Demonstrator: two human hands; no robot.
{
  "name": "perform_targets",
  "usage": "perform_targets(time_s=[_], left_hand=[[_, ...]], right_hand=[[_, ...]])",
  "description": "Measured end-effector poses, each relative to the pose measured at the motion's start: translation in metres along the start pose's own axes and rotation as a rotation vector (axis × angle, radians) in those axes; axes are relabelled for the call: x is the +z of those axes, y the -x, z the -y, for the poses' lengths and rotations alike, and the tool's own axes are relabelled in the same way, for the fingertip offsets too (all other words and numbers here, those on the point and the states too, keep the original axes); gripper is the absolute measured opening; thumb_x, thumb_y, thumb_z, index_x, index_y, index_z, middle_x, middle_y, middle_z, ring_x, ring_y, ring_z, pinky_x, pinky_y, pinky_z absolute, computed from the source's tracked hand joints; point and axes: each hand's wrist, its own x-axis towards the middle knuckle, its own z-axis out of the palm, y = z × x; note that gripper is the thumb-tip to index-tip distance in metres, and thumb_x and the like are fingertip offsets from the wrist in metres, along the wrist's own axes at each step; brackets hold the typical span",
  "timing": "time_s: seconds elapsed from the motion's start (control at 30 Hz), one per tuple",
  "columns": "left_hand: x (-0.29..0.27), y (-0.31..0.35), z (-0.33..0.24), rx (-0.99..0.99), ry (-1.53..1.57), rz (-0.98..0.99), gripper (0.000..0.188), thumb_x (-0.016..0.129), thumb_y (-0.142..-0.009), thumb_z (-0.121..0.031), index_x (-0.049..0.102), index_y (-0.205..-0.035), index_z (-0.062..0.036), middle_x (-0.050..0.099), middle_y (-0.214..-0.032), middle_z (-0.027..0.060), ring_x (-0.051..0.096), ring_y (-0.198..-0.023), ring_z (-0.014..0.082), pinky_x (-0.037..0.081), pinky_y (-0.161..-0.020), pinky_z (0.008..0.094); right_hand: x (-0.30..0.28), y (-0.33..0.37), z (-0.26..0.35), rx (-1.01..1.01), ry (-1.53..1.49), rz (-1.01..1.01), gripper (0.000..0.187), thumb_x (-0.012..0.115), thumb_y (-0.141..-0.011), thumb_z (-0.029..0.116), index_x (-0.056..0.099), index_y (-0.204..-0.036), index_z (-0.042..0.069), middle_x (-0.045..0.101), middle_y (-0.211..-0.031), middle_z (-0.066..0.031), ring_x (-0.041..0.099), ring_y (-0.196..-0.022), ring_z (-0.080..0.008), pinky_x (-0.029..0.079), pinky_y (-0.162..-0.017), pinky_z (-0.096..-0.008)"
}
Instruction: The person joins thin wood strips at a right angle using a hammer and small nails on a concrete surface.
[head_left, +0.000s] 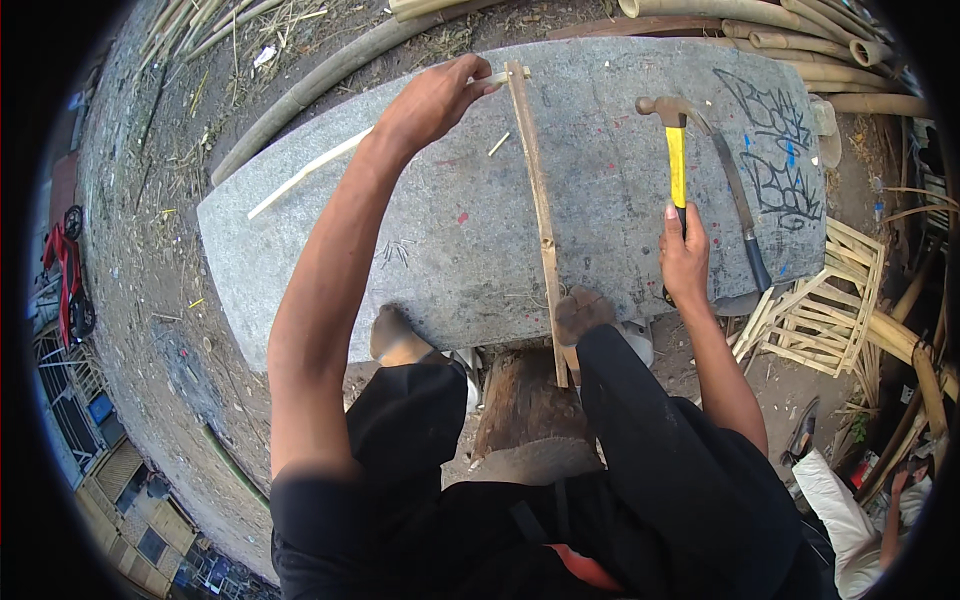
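Note:
My left hand (430, 102) is closed, fingers pinched on a pale bamboo strip (500, 77) at the far end of a long wooden slat (535, 190). The two meet crosswise there. Another pale length (310, 172) shows left of my wrist; whether it is the same strip is hidden. My right hand (685, 255) grips a hammer (677, 165) by its yellow and black handle, its head raised away from the slat. My right foot (585, 315) presses on the near part of the slat. Right of the hammer lies a curved blade (735, 180) with a dark handle.
A grey board (330, 250) serves as the work surface. On it lie small nails (397, 250) and a short stick (498, 144). Bamboo poles (800, 45) lie beyond it. Slatted bamboo frames (825, 305) are stacked at right. Another person (890, 530) is at lower right.

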Motion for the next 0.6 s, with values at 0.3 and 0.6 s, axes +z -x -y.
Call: perform_targets(time_s=[0.3,0.6], left_hand=[[-0.231,-0.022,-0.026,-0.16,0.127,-0.151,0.041,0.069,-0.094,-0.032,0.066,-0.126,-0.0085,0.074,-0.106,0.0092,0.07,-0.093,0.0174,0.057,-0.086,0.0338],[-0.373,-0.004,-0.132,-0.066,-0.296,-0.584,0.026,0.068,-0.092,-0.019,0.069,-0.113,-0.0021,0.064,-0.081,0.0052,0.053,-0.061,0.0125,0.05,-0.055,0.0222]], right_hand=[[-0.001,0.004,0.015,0.0,-0.155,-0.027,0.037,0.052,-0.104,0.04,0.053,-0.094,0.005,0.044,-0.06,0.0012,0.044,-0.053,-0.0093,0.036,-0.049,-0.0304],[0.011,0.011,0.012,0.064,-0.305,-0.038,0.032,0.051,-0.104,0.039,0.052,-0.099,0.007,0.042,-0.061,0.0028,0.042,-0.048,-0.0067,0.034,-0.042,-0.0265]])
